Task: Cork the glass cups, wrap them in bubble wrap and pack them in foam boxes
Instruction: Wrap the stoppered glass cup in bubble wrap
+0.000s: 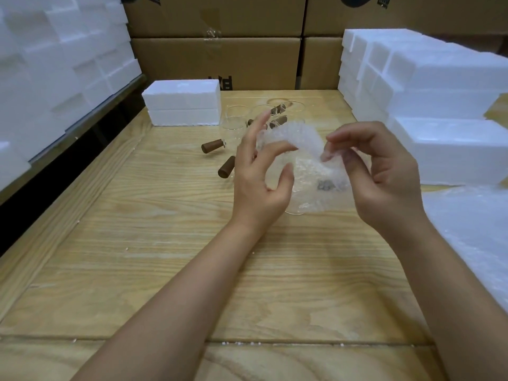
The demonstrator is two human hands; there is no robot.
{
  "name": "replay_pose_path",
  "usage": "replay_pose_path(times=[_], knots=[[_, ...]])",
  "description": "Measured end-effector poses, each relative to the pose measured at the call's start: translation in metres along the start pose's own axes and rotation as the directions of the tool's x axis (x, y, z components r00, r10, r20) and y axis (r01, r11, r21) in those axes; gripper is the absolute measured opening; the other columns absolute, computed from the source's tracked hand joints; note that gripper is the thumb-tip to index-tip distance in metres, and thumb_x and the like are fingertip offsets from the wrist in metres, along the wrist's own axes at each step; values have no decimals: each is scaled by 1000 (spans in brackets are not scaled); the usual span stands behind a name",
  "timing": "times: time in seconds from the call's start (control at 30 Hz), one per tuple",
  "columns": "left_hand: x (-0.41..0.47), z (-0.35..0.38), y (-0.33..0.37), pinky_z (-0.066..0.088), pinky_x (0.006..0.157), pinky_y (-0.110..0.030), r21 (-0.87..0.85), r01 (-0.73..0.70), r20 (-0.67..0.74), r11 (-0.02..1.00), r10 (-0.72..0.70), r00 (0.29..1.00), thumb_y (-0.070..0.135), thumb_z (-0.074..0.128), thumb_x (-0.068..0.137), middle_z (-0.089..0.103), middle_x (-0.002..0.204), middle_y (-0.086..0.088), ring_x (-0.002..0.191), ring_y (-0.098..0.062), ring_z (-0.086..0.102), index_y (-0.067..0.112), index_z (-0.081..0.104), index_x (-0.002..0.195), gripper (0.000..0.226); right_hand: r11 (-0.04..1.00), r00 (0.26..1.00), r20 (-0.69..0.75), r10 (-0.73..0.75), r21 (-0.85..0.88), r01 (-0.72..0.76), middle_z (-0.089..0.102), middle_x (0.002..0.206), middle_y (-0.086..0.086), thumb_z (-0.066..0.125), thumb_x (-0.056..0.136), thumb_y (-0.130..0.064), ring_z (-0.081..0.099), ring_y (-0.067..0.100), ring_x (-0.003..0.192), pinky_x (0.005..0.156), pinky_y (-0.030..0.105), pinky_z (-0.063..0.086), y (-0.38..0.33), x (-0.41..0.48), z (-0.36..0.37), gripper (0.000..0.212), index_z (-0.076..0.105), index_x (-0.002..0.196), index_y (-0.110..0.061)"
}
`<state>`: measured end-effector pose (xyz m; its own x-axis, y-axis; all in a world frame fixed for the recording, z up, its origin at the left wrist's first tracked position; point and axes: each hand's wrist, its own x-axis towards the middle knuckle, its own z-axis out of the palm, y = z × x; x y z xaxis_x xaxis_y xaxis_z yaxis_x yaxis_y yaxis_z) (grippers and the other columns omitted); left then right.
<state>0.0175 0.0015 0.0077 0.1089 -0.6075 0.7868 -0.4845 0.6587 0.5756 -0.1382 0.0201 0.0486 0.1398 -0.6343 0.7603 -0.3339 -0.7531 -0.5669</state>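
Bare forearms reach up from the bottom of the frame over the wooden worktop (165, 270). At centre, the left hand (258, 177) pinches one edge of a bubble wrap (308, 160) bundle while the right hand (384, 174) grips the other; a glass cup (295, 211) rim peeks beneath. Left of centre lie loose corks (210, 146), above them a foam box (182, 101); further foam boxes (428, 78) are stacked at right.

1. You can barely see the glass cup (295, 209) through the bubble wrap (308, 155); only its lower rim shows.
2. Your left hand (258, 177) hides part of the empty cups (235, 118) behind.
3. The bubble wrap sheets (472, 232) run off the right edge.
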Motion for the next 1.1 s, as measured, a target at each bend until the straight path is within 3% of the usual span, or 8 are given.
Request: replay_pose_path(times=[0.1, 0.23, 0.37, 0.47, 0.6, 0.77, 0.93, 1.1], knots=[[8, -2, 6, 44, 102, -40, 1, -8, -51, 1000, 8, 999, 0, 71, 82, 59, 119, -6, 118, -26, 55, 3, 69, 97, 16, 1000, 999, 43, -7, -25, 9, 63, 93, -17, 48, 92, -4, 61, 21, 102, 95, 53, 42, 1, -1, 1, 38, 53, 109, -38], [24, -6, 8, 45, 85, -17, -3, 96, -183, 995, -95, 978, 9, 70, 85, 64, 97, -1, 93, 4, 56, 5, 69, 101, 16, 999, 985, -170, 16, -34, -22, 61, 104, -9, 48, 94, -25, 56, 21, 106, 92, 28, 40, 4, -1, -3, 19, 55, 112, -30], [43, -15, 7, 42, 75, -11, 34, 198, -348, 980, -175, 921, 15, 71, 85, 51, 91, 4, 80, 3, 50, 8, 68, 105, 22, 947, 876, -381, 295, -8, -322, 57, 93, -12, 44, 91, -22, 52, 2, 83, 73, 16, 38, 18, 1, -8, 21, 56, 83, -38], [59, -24, 7, 38, 71, -6, 108, 195, -489, 975, -118, 864, 10, 65, 87, 46, 91, 3, 76, 0, 46, 4, 66, 109, 23, 743, 759, -163, 630, -159, -650, 56, 89, -13, 49, 91, -20, 49, 0, 75, 62, 21, 36, 36, -1, -9, 20, 59, 79, -34], [68, -31, 6, 37, 70, -5, 285, 147, -524, 947, 26, 851, -8, 50, 83, 48, 94, -9, 81, -13, 50, 0, 64, 115, 35, 642, 618, 173, 767, -249, -725, 57, 91, -18, 57, 92, -34, 53, -1, 80, 62, 20, 39, 49, -9, -1, 12, 60, 103, -30], [61, -30, 7, 45, 67, -18, 468, -8, -335, 883, 186, 924, -21, 42, 74, 58, 94, -24, 82, -33, 58, 2, 68, 112, 51, 678, 632, 258, 731, -161, -718, 63, 81, -12, 63, 91, -28, 55, 7, 69, 65, 25, 46, 53, -10, -4, 8, 68, 95, -24], [59, -27, 5, 40, 62, -22, 535, -99, -220, 839, 252, 942, -25, 41, 69, 62, 89, -21, 78, -36, 58, 5, 74, 99, 53, 717, 666, 339, 665, -37, -696, 60, 66, -15, 65, 88, -19, 50, -2, 58, 58, 12, 39, 53, -7, -19, 5, 70, 89, -20], [57, -24, 4, 40, 56, -27, 525, -133, -175, 841, 259, 950, -28, 42, 63, 65, 86, -19, 74, -39, 58, 1, 73, 97, 54, 713, 719, 471, 511, 236, -661, 69, 70, -6, 70, 66, -23, 46, 4, 55, 56, 14, 42, 44, 0, -48, 13, 77, 77, -23]])
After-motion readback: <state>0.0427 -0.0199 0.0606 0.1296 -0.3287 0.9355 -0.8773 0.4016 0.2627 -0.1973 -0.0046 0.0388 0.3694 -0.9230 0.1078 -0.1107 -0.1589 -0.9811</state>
